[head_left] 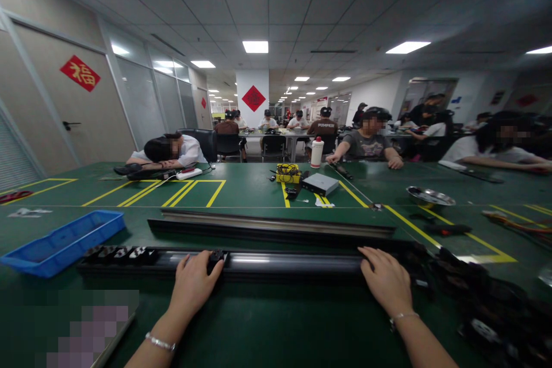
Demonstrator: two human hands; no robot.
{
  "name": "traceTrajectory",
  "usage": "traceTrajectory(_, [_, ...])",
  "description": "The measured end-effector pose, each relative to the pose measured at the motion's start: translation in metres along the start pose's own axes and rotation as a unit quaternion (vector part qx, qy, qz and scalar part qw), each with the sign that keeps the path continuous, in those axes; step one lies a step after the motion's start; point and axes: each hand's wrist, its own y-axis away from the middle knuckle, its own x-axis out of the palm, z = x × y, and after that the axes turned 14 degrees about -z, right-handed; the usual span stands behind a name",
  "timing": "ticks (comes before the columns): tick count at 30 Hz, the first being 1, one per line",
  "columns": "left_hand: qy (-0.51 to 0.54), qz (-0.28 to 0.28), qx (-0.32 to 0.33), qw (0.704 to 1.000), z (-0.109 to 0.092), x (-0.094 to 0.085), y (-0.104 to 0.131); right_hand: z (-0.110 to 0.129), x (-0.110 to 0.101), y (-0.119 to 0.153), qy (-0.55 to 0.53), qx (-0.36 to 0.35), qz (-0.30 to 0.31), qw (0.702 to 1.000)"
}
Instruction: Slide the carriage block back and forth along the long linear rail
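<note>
Rail (297, 263), black, lies on green table (276, 322). Left hand (196, 280) half-curls at small black part (220, 255), hold unclear; right hand (388, 279) rests loosely open across rail.

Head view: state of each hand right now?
Left hand: at a small black piece on the long black rail; whether its grip is closed cannot be told.
Right hand: open, laid over the rail.
</note>
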Motion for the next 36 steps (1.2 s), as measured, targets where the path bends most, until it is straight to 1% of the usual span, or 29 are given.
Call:
traceTrajectory(5, [0.013, -0.003, 0.013, 1.000, -0.003, 0.002, 0.001, 0.001, -0.001, 0.000, 0.002, -0.003, 0.002, 1.000])
traceTrajectory(10, [0.021, 0.011, 0.011, 1.000, -0.003, 0.001, 0.001, 0.000, 0.000, -0.001, 0.004, -0.001, 0.002, 1.000])
traceTrajectory(16, [0.028, 0.004, 0.015, 0.999, -0.003, 0.003, 0.002, -0.004, 0.003, -0.001, 0.001, -0.006, 0.004, 1.000])
traceTrajectory(22, [0.033, 0.005, 0.019, 0.999, -0.005, 0.001, 0.002, -0.001, 0.001, 0.000, 0.003, -0.003, 0.002, 1.000])
traceTrajectory(28, [0.047, 0.008, 0.044, 0.998, -0.006, 0.005, 0.004, -0.002, 0.003, 0.000, 0.003, -0.006, -0.010, 1.000])
traceTrajectory(36, [0.058, 0.019, 0.065, 0.996, -0.013, 0.002, 0.007, -0.003, 0.002, -0.001, 0.001, 0.002, 0.006, 1.000])
